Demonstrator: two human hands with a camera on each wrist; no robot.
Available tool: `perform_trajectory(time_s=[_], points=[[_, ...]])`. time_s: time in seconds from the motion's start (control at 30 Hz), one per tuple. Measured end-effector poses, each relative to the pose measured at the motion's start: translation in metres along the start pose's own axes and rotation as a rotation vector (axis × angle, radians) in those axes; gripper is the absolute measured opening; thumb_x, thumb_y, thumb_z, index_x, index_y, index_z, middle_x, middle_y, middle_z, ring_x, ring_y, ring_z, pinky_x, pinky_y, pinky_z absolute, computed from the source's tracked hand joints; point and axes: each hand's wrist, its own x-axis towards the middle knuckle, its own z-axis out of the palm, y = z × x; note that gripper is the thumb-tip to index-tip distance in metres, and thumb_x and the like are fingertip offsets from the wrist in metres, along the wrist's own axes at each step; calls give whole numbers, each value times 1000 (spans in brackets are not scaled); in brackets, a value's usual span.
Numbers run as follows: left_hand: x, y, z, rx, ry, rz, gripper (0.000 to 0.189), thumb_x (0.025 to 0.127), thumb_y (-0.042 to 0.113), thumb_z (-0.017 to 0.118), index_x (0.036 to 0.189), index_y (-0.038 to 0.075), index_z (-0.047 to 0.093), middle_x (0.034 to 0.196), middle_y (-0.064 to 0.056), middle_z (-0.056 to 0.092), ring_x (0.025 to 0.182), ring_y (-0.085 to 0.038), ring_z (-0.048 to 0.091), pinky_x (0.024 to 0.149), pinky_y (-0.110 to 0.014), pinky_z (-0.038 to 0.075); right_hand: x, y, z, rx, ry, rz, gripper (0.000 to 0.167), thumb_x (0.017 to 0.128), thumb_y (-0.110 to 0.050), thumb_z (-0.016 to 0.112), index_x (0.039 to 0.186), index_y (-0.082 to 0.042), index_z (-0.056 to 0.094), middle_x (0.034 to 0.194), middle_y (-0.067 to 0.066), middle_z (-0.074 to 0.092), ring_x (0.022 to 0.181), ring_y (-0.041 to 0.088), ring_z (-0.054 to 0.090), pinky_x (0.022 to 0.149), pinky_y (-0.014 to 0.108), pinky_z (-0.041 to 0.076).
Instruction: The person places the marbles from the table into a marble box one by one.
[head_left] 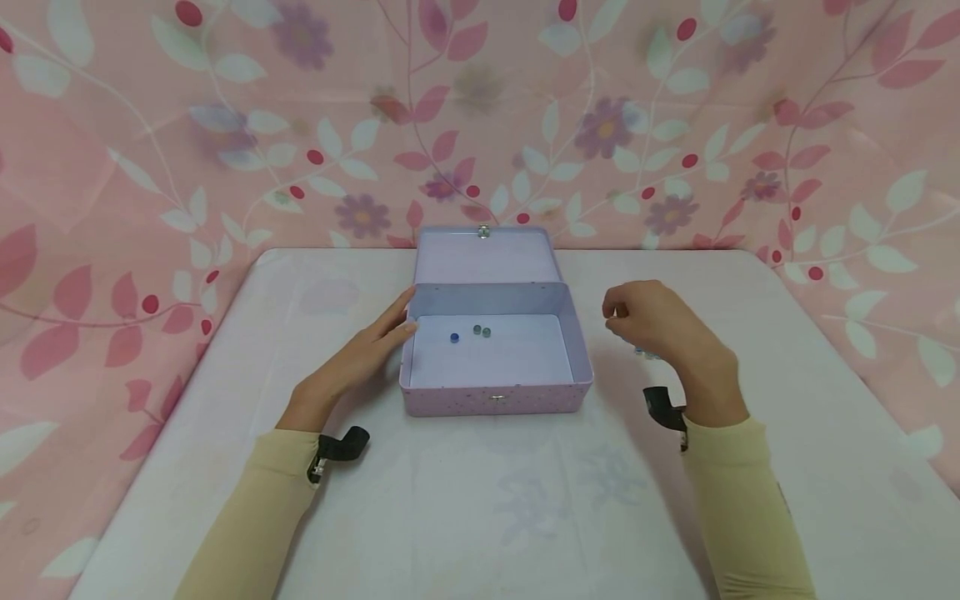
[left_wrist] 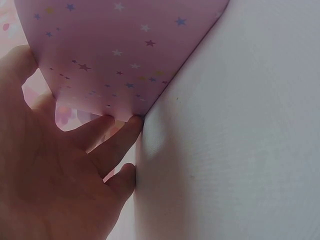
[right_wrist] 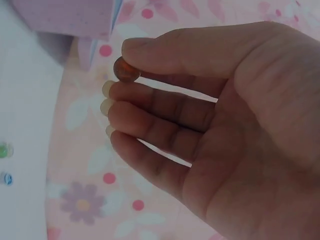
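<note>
A lilac tin box with small stars stands on the table, its hinged lid raised at the back. Inside lie a blue marble and two greenish marbles. My left hand rests against the box's left side; the left wrist view has its fingertips touching the starry wall. To the right of the box, above the table, my right hand pinches a brown-amber marble between thumb and fingers. The head view hides that marble.
Loose marbles lie on the table below the right hand, among them a green one and a blue one; the hand partly covers them in the head view. The table has a white cover. A pink floral cloth hangs behind it.
</note>
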Motion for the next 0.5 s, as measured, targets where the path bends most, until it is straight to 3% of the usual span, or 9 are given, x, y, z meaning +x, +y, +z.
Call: perform_trajectory(time_s=[0.5], points=[[1,-3,-1,-6,-2,21,62,98,65,41,150,62,7,167,0,19,155,-24,17,120,-66,11,5,-33,19,55,-10,-138,17,89,-3,58,99,-5,72,85,6,60,82,22,54,73,34,46]])
